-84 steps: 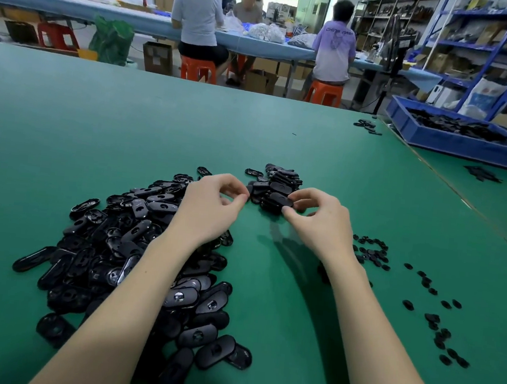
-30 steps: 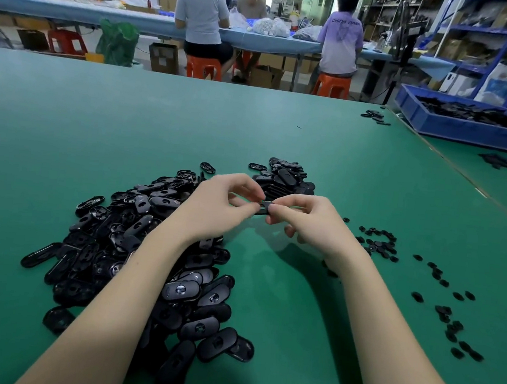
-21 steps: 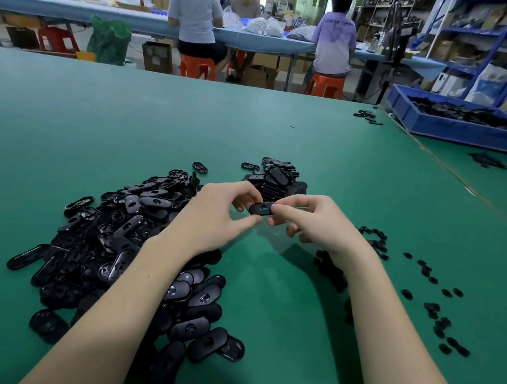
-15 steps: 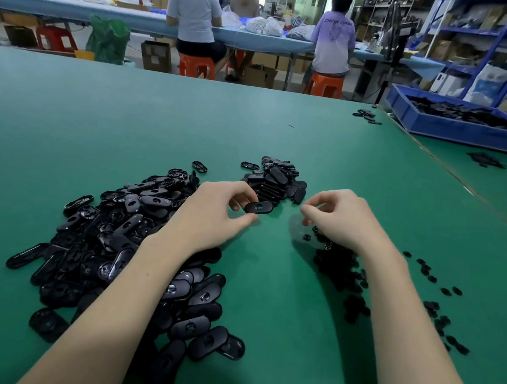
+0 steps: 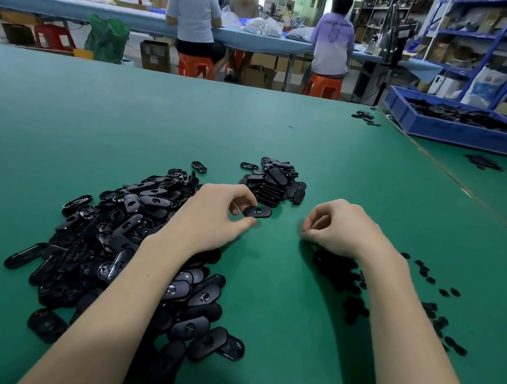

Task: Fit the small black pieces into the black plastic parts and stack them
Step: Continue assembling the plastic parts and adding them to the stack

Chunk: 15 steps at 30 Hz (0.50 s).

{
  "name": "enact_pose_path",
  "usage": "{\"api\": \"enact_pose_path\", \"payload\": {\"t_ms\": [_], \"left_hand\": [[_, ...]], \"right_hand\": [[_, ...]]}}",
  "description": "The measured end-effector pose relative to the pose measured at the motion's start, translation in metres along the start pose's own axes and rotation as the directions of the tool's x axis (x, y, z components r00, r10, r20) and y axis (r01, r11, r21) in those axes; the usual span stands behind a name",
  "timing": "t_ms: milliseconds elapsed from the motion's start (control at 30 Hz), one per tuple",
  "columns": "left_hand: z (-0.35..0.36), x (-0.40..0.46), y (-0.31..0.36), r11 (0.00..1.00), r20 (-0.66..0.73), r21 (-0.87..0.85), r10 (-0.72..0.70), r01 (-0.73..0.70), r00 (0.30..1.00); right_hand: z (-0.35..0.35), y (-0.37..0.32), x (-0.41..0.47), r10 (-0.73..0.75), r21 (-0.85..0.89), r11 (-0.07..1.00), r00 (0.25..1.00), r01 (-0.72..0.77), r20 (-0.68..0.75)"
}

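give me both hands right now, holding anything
Left hand: pinches one black plastic part just above the table.
Right hand: fingers curled down over the small black pieces; whether it holds one cannot be told.

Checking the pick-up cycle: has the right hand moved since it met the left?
Yes. The right hand has drawn rightward and nearer, off the held part and the stack, toward the small pieces.

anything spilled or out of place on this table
Nothing looks damaged. A few black parts lie stray at the far edge near the blue bin, away from the main pile and the stack.
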<state>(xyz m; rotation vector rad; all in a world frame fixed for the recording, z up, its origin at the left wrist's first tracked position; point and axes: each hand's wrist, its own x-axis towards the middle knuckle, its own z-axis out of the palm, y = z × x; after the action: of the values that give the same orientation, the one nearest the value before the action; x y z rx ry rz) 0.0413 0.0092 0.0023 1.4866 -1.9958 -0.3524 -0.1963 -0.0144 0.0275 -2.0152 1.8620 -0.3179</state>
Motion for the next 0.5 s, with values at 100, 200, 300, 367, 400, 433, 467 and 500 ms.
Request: {"api": "enact_pose_path", "payload": {"t_ms": [100, 200, 300, 367, 400, 433, 467, 500], "left_hand": [[-0.001, 0.0, 0.001, 1.0, 0.008, 0.018, -0.01, 0.01, 1.0], [-0.001, -0.001, 0.003, 0.998, 0.005, 0.052, -0.021, 0.021, 1.0], [-0.001, -0.002, 0.006, 0.995, -0.01, 0.089, -0.035, 0.036, 0.999], [0.0, -0.003, 0.007, 0.992, -0.026, 0.112, -0.049, 0.052, 0.998], [0.0, -0.003, 0.008, 0.991, -0.034, 0.124, -0.056, 0.06, 0.998], [0.001, -0.003, 0.009, 0.989, -0.043, 0.134, -0.061, 0.066, 0.997], [0.001, -0.003, 0.009, 0.987, -0.053, 0.143, -0.064, 0.071, 0.997], [0.001, -0.003, 0.009, 0.986, -0.064, 0.15, -0.066, 0.075, 0.996]], "right_hand": [[0.001, -0.006, -0.001, -0.144, 0.202, 0.97, 0.989, 0.134, 0.035], [0.001, -0.015, -0.001, -0.24, 0.362, 0.9, 0.969, 0.242, -0.052], [0.004, -0.021, -0.001, -0.259, 0.448, 0.851, 0.961, 0.275, -0.097], [0.007, -0.024, 0.0, -0.25, 0.476, 0.836, 0.962, 0.272, -0.111], [0.008, -0.025, 0.001, -0.237, 0.481, 0.836, 0.965, 0.263, -0.116], [0.009, -0.026, 0.001, -0.221, 0.488, 0.837, 0.969, 0.249, -0.115], [0.01, -0.027, 0.001, -0.205, 0.494, 0.838, 0.973, 0.232, -0.109], [0.012, -0.028, 0.002, -0.192, 0.494, 0.842, 0.976, 0.219, -0.105]]}}
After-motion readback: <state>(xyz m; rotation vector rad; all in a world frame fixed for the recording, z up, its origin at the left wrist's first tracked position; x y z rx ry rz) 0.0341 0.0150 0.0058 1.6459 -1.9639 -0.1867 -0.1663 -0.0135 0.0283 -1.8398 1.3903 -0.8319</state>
